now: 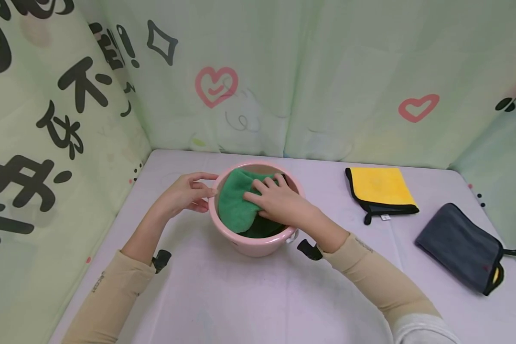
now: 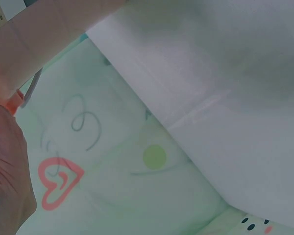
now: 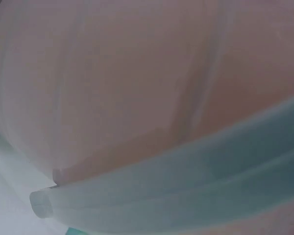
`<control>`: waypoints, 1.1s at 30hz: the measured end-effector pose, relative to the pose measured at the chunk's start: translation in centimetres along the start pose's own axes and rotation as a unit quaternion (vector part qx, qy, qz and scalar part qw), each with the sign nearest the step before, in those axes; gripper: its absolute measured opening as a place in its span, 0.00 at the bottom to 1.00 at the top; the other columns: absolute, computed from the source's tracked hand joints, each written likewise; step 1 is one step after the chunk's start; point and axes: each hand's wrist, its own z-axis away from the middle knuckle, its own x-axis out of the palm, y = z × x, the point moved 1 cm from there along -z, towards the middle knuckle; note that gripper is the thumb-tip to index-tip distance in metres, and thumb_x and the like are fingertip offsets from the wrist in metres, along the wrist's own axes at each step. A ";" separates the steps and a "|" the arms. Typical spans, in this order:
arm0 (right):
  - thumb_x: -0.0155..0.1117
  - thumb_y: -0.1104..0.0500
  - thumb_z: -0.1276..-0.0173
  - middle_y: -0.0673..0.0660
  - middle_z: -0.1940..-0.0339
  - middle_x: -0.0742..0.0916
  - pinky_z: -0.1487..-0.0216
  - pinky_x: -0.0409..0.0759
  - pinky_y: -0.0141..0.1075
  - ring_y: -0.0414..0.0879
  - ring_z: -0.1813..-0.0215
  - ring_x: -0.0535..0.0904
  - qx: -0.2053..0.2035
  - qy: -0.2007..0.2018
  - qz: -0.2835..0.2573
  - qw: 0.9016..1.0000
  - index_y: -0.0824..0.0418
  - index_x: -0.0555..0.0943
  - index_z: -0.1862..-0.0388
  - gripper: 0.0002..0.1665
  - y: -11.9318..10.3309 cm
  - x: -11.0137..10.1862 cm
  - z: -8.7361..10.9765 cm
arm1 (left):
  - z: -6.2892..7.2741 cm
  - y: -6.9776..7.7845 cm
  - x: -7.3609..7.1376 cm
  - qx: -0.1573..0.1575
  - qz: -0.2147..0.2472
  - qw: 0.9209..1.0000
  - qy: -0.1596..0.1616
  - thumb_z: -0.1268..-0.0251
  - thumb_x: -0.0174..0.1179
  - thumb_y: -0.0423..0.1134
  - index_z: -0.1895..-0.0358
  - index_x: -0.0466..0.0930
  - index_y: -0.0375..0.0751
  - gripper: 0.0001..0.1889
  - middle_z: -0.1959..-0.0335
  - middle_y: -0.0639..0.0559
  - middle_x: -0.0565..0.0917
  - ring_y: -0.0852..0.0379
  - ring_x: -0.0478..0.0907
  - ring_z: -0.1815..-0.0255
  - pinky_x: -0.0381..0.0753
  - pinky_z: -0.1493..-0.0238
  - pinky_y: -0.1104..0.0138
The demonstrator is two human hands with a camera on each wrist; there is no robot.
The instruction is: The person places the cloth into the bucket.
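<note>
A pink bucket stands on the table with a green cloth in it, lying up against its left inner wall. Darker green shows lower down inside. My right hand reaches over the near right rim, its spread fingers resting on the cloth. At the bucket's left side, my left hand has its fingertips right at the rim. In the left wrist view part of a hand shows at the left edge. The right wrist view is filled by a blurred pinkish surface crossed by a pale grey-blue band.
To the right lie a folded yellow cloth with black edging and a folded dark grey cloth with a loop. The white-covered table is backed by pale green curtains with printed drawings, which also hang at both sides.
</note>
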 end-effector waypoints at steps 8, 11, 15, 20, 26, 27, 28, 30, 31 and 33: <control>0.59 0.50 0.36 0.59 0.47 0.70 0.50 0.65 0.50 0.55 0.49 0.69 0.000 -0.062 0.004 0.998 0.52 0.67 0.42 0.25 -0.1 0.4 -0.4 | 0.1 0.1 0.0 0.000 -0.005 1.000 0.002 0.40 0.61 0.39 0.36 0.65 0.44 0.27 0.62 0.41 0.80 0.56 0.80 0.76 0.82 0.66 0.64; 0.58 0.49 0.35 0.60 0.46 0.70 0.49 0.65 0.50 0.55 0.48 0.69 0.001 -0.084 0.013 0.996 0.52 0.66 0.40 0.26 -0.2 0.6 -0.6 | 0.1 -0.1 0.0 0.003 -0.002 1.000 -0.001 0.40 0.60 0.39 0.37 0.65 0.43 0.27 0.60 0.38 0.80 0.56 0.80 0.76 0.82 0.66 0.64; 0.58 0.48 0.35 0.59 0.45 0.70 0.48 0.65 0.51 0.55 0.47 0.69 0.004 -0.107 0.022 0.994 0.51 0.66 0.40 0.26 -0.3 0.6 -0.8 | 0.0 -0.3 -0.1 0.007 0.002 1.000 -0.004 0.40 0.61 0.39 0.37 0.65 0.43 0.28 0.58 0.36 0.79 0.57 0.80 0.76 0.82 0.66 0.64; 0.59 0.48 0.35 0.59 0.45 0.70 0.48 0.65 0.51 0.55 0.48 0.69 0.004 -0.125 0.038 0.991 0.49 0.66 0.40 0.26 -0.4 0.7 -0.8 | 0.2 -0.1 0.0 0.007 0.006 1.000 -0.006 0.40 0.60 0.38 0.36 0.65 0.43 0.28 0.60 0.37 0.80 0.57 0.79 0.76 0.82 0.66 0.64; 0.58 0.49 0.35 0.58 0.45 0.70 0.47 0.64 0.50 0.54 0.47 0.68 0.004 -0.146 0.039 0.989 0.47 0.65 0.39 0.26 -0.4 0.9 -0.9 | 0.2 -0.1 0.0 0.013 0.008 1.000 -0.005 0.42 0.62 0.39 0.37 0.65 0.43 0.29 0.63 0.44 0.81 0.56 0.80 0.76 0.83 0.66 0.64; 0.59 0.48 0.35 0.58 0.45 0.70 0.47 0.65 0.50 0.54 0.47 0.68 0.004 -0.144 0.039 0.989 0.47 0.65 0.39 0.26 -0.4 0.9 -0.9 | 0.2 -0.1 0.0 0.016 0.009 1.000 -0.005 0.42 0.62 0.40 0.37 0.65 0.43 0.29 0.63 0.44 0.81 0.56 0.80 0.75 0.83 0.66 0.64; 0.59 0.48 0.36 0.58 0.45 0.70 0.47 0.65 0.50 0.54 0.47 0.68 0.004 -0.144 0.037 0.989 0.47 0.66 0.39 0.26 -0.4 1.0 -0.9 | 0.2 -0.2 0.0 0.018 0.009 1.000 -0.005 0.42 0.62 0.40 0.37 0.65 0.42 0.29 0.64 0.44 0.82 0.56 0.80 0.75 0.83 0.66 0.64; 0.59 0.48 0.36 0.58 0.44 0.70 0.47 0.65 0.50 0.54 0.46 0.68 0.007 -0.147 0.035 0.989 0.47 0.66 0.39 0.27 -0.3 0.9 -0.8 | 0.1 -0.2 0.0 0.020 0.009 1.000 -0.006 0.43 0.63 0.40 0.37 0.65 0.43 0.29 0.64 0.45 0.82 0.56 0.80 0.75 0.83 0.66 0.63; 0.59 0.47 0.36 0.58 0.44 0.70 0.47 0.65 0.50 0.54 0.46 0.67 0.010 -0.149 0.034 0.988 0.47 0.66 0.39 0.27 -0.3 0.9 -0.8 | 0.1 -0.2 0.0 0.020 0.010 1.000 -0.005 0.43 0.63 0.40 0.37 0.65 0.43 0.29 0.64 0.46 0.82 0.56 0.80 0.75 0.83 0.66 0.63; 0.60 0.46 0.37 0.58 0.43 0.69 0.46 0.64 0.50 0.54 0.45 0.67 0.015 -0.153 0.031 0.988 0.47 0.65 0.39 0.28 -0.2 0.8 -0.8 | 0.1 -0.1 0.0 0.019 0.010 1.000 -0.005 0.42 0.62 0.39 0.37 0.66 0.43 0.28 0.65 0.46 0.82 0.56 0.80 0.75 0.83 0.66 0.63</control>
